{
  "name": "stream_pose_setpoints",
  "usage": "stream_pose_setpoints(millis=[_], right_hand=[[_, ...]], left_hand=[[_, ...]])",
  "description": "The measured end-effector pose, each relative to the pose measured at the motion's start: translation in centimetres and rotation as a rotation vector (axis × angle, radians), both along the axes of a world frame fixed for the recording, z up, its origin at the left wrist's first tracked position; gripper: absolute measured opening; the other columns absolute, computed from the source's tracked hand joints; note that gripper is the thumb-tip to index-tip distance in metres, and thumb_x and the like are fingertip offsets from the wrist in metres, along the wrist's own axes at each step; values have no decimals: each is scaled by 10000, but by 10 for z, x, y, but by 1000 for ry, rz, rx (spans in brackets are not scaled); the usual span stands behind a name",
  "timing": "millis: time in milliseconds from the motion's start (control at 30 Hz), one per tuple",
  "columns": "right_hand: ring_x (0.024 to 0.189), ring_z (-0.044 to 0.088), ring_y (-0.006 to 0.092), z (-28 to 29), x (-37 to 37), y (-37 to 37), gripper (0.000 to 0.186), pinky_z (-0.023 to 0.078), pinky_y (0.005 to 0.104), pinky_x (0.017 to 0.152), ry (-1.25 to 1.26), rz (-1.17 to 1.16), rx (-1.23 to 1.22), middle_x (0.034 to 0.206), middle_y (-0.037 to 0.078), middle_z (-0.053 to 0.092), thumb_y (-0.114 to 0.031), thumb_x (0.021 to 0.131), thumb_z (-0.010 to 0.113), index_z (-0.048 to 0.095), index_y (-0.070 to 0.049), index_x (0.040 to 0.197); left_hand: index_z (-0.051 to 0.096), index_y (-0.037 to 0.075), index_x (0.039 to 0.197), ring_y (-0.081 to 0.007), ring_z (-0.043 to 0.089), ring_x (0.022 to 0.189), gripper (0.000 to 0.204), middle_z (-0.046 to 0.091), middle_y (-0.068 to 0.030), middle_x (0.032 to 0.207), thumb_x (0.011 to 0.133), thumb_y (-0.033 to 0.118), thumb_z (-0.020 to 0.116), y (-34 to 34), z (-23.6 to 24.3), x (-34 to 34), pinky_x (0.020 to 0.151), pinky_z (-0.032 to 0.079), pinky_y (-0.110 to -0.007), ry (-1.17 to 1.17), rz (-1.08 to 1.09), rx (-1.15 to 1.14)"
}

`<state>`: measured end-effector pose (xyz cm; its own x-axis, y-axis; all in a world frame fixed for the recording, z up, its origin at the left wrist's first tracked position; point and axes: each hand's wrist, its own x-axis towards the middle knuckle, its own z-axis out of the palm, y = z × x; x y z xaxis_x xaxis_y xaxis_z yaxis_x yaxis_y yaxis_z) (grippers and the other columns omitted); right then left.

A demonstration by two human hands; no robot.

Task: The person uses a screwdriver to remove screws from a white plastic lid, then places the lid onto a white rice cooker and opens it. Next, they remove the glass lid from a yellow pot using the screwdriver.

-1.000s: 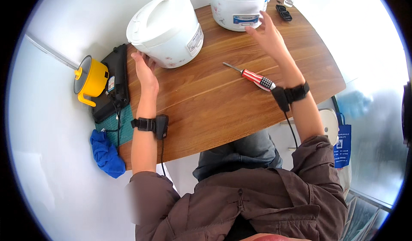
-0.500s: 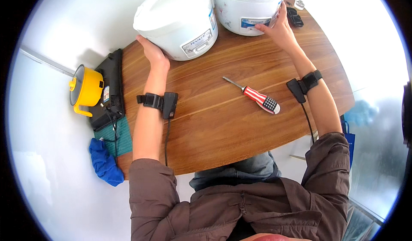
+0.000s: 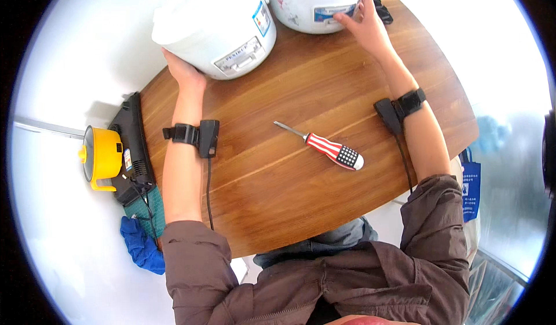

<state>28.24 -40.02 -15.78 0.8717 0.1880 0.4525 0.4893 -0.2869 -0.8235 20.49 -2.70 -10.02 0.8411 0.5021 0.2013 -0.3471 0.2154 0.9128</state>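
Observation:
Two white rice cookers stand side by side at the far edge of the wooden table. The left rice cooker (image 3: 223, 26) has a grey front panel with a small handle. My left hand (image 3: 184, 71) holds its lower left side, with the fingertips hidden behind it. The right rice cooker (image 3: 298, 6) has a blue-edged panel and faint flower prints, and its top is cut off by the frame. My right hand (image 3: 366, 26) grips its right side, thumb on the front panel and fingers along the wall. A screwdriver (image 3: 330, 149) with a red, white and black handle lies mid-table between my forearms.
At the left are a yellow pot (image 3: 106, 156), a black flat appliance (image 3: 134, 151) with a cord, a green mat (image 3: 152, 209) and a blue cloth (image 3: 141, 247). A black strap (image 3: 382, 11) lies behind my right hand. A blue bag (image 3: 471, 189) hangs beyond the table's right edge.
The view has turned, so the table, screwdriver and yellow pot sit lower and further left in it. Both hands stay on the rice cookers, which appear further left.

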Motion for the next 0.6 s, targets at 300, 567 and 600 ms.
stream_pose_setpoints(millis=[300,567,600], right_hand=[[1445,403,233,-3,18,-15,906,381,386,1172,56,252,342,1561,130,411,62,882,735,188,-20,1600],[1413,443,231,13,11,-8,935,416,368,1144,94,250,435,1529,127,453,129,854,719,188,-31,1607],[1410,446,230,14,11,-8,942,421,367,1140,95,245,433,1527,128,456,132,852,719,183,-33,1609]], left_hand=[[371,137,1545,-260,421,1416,571,421,-70,1569,1107,488,263,-6,-8,18,1171,358,-412,8,-21,54],[328,94,1576,-283,352,1469,623,360,-96,1617,1118,485,172,-11,-2,14,1221,274,-408,19,-7,13],[316,93,1585,-289,339,1479,632,343,-100,1629,1118,492,168,-7,-3,14,1225,266,-410,17,-7,2]])
